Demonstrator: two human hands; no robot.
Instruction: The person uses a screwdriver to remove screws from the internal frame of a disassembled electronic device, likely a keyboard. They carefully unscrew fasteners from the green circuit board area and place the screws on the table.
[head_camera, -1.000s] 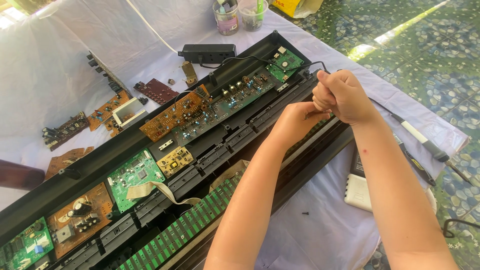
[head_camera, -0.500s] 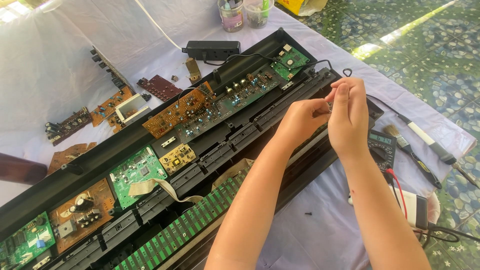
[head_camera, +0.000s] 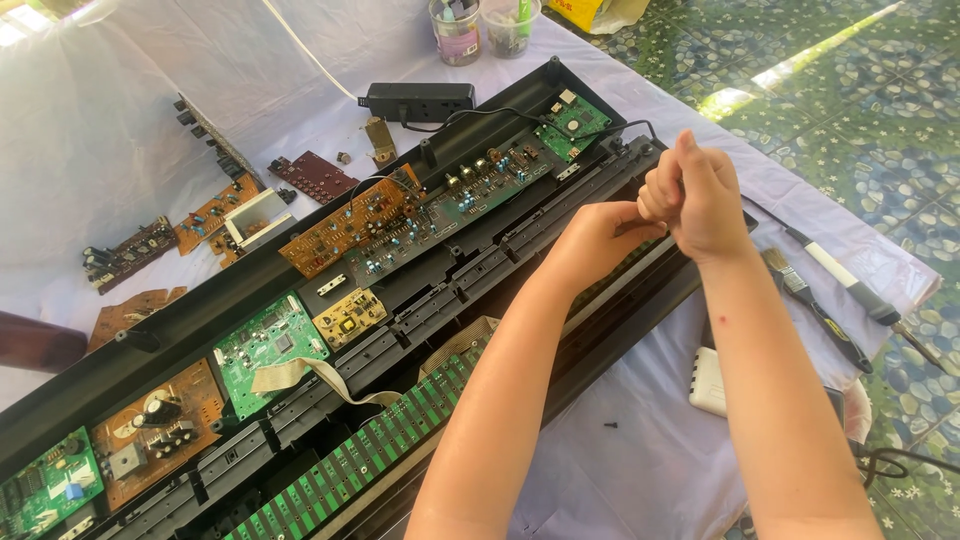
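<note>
While your 2 hands meet above the right end of the open black keyboard case (head_camera: 560, 85), your right hand (head_camera: 705, 200) curls shut beside your left hand (head_camera: 600, 235), which pinches something too small to tell; the case's long axis runs down-left.

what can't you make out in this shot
Head view only:
- What the right hand and left hand pinch: hidden by curled fingers.
- Black chassis: left end cut off by the frame edge.
- White block: partly behind the right forearm.
- Tiny parts on the circuit boards: too small.
</note>
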